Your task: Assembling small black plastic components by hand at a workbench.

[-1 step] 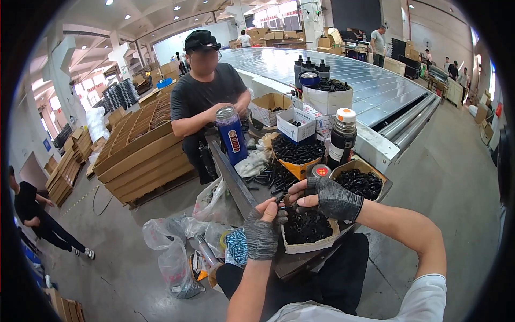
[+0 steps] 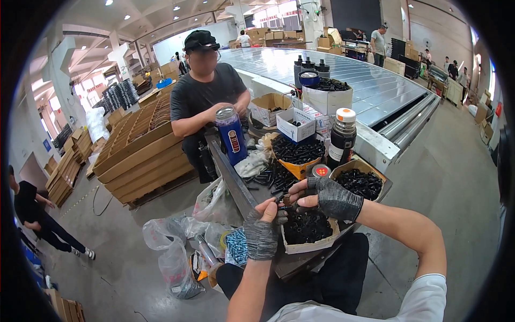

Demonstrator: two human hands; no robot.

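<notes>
Left hand [image 2: 261, 231], pointing up, pinches a black part [image 2: 279, 198]; right hand [image 2: 333, 198] meets it sideways, fingers narrow, grip unclear, by a box [image 2: 311, 247].

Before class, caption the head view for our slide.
Left hand holds a black part, right hand close, near a parts box.

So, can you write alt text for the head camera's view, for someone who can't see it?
A person's left hand and right hand, in grey fingerless gloves, meet at a small dark part by an open box of black pieces on a workbench. Beyond, a co-worker sits near a blue jar.
</notes>
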